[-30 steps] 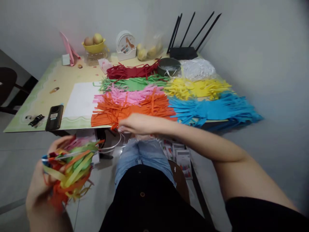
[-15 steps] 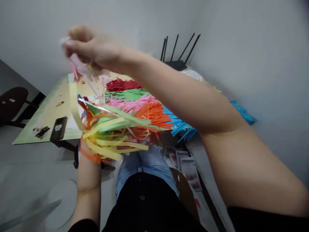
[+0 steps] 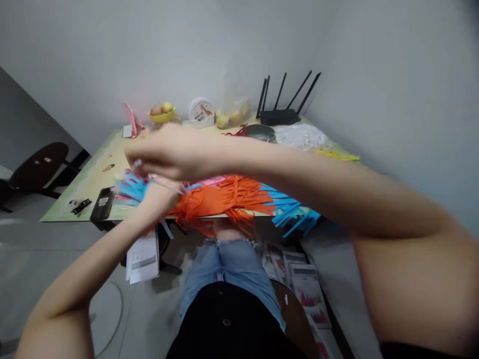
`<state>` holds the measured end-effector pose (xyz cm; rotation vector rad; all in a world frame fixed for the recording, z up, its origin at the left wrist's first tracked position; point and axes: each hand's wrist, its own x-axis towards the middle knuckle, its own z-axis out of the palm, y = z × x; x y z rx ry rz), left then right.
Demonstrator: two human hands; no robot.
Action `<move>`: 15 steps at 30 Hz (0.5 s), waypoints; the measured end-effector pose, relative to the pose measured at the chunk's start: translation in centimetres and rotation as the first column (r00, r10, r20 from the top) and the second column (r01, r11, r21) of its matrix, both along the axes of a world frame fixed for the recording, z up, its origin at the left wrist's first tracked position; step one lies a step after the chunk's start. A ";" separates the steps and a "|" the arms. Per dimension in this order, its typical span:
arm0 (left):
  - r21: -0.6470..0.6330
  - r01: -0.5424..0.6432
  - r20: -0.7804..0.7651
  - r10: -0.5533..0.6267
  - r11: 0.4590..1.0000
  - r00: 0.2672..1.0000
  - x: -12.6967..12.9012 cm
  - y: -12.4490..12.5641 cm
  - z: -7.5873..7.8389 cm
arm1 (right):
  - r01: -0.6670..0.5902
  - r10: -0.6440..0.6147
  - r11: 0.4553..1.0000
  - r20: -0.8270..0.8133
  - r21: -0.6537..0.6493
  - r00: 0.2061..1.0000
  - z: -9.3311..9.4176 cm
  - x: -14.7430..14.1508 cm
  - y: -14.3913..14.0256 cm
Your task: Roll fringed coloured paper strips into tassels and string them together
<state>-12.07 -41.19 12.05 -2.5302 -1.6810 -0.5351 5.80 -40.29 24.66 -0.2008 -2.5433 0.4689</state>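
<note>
My right hand (image 3: pixel 168 149) is closed and blurred, stretched across to the left above the table. It pinches a thin pale string (image 3: pixel 166 186) that runs over my left hand (image 3: pixel 162 192). The left one is lower, closed around a bundle of fringed paper strips; its fingers are mostly hidden behind the right hand. Blue strips of this paper tassel (image 3: pixel 132 187) stick out on the left, with some red ones below. Directly right of my hands, orange fringed paper (image 3: pixel 220 197) lies at the table's front edge. Pink fringe (image 3: pixel 213 180) shows just behind it.
Blue fringe (image 3: pixel 292 207) overhangs the table (image 3: pixel 84 172) edge at right. A phone (image 3: pixel 102 203) and black hair clip (image 3: pixel 81 206) lie at left. Behind are a yellow fruit bowl (image 3: pixel 162 117), a router (image 3: pixel 279 117) and white netting (image 3: pixel 303 136). Printed packets (image 3: pixel 305 284) are at lower right.
My right hand has come down from high on the left to my left hand. The tassel has turned from pointing right, yellow and green foremost, to showing blue strips at left.
</note>
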 end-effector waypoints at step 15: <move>0.097 -0.183 0.583 0.093 0.978 0.807 -1.7 1.0 -0.6 | 0.362 -0.357 0.931 0.085 -0.054 0.930 -11.3 3.1 0.7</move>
